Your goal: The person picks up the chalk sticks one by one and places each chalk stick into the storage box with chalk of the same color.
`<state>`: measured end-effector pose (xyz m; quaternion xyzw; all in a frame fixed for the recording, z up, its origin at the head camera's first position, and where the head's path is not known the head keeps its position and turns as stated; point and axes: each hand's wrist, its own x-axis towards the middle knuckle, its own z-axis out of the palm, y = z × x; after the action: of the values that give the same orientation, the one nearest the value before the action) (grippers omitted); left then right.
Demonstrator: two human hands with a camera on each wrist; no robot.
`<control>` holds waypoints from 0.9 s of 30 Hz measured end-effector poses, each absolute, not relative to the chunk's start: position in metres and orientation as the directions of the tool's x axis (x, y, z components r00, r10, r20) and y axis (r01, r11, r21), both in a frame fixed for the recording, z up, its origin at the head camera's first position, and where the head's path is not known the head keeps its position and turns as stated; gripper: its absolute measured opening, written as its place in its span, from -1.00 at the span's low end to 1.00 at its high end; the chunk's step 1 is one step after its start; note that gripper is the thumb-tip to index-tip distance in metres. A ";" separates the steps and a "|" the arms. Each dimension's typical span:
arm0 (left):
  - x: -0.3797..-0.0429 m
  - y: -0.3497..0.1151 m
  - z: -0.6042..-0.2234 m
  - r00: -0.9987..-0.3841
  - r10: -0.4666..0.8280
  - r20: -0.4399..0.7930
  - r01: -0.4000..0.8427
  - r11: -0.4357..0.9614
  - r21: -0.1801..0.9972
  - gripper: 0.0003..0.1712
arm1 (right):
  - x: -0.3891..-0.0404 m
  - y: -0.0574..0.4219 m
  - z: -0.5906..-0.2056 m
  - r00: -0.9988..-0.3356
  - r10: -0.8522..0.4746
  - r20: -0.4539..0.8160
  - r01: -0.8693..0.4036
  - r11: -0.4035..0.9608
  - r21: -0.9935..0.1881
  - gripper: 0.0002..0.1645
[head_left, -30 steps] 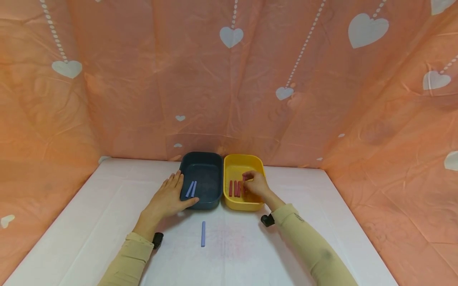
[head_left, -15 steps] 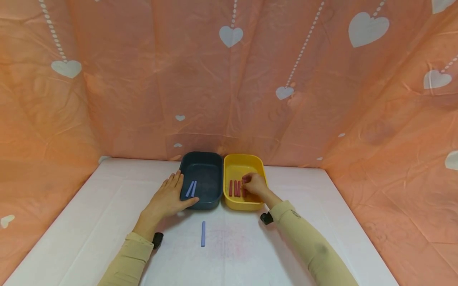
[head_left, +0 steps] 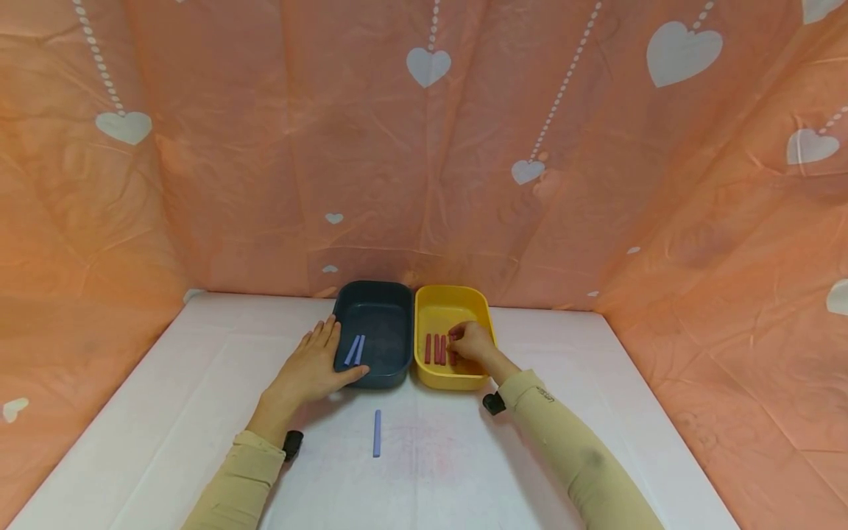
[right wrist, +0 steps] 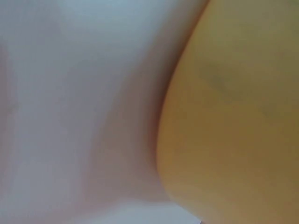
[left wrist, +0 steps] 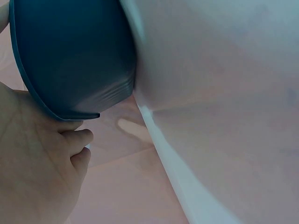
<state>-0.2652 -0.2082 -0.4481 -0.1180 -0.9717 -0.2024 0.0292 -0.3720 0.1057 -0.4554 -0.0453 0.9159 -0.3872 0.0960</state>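
The left hand [head_left: 316, 372] rests on the near left corner of the dark blue tray [head_left: 391, 379], fingers spread along its left rim and the thumb over the front rim. Two blue chalk sticks [head_left: 359, 350] lie inside that tray. In the left wrist view the palm [left wrist: 37, 158] is against the outside of the tray. Over the yellow tray [head_left: 450, 381], the right hand [head_left: 475, 343] pinches the upper end of a red chalk stick [head_left: 453, 358]. Left of it several red chalk sticks [head_left: 436, 350] stand side by side. The right wrist view has only the yellow tray's outer wall [right wrist: 229, 130].
One more blue chalk stick [head_left: 377, 434] lies on the white tabletop [head_left: 543, 456] in front of the trays. Pinkish smudges mark the cloth beside it. An orange curtain [head_left: 371, 147] with white hearts encloses the back and sides. The two trays stand side by side.
The right hand has shifted slightly, and the red chalk stick at its fingertips shows more fully, set down in line with the others. The left hand keeps its place.
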 end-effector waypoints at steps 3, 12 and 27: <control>-0.265 -0.208 -0.449 -0.971 0.217 0.100 0.239 0.890 0.388 0.34 | -0.372 0.106 -0.456 -0.978 -0.158 -0.135 -0.016 0.706 -0.708 -0.65; -0.267 -0.209 -0.449 -0.970 0.221 0.101 0.243 0.890 0.386 0.32 | -0.373 0.107 -0.456 -0.980 -0.160 -0.120 -0.031 0.713 -0.701 -0.63; -0.266 -0.208 -0.448 -0.970 0.223 0.093 0.241 0.891 0.385 0.35 | -0.363 0.108 -0.446 -0.984 -0.181 -0.004 -0.115 0.644 -0.756 -0.63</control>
<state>-0.2656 -0.2084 -0.4478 -0.1193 -0.9720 -0.2011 0.0233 -0.3628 0.1079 -0.4464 -0.0815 0.9059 -0.4137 0.0397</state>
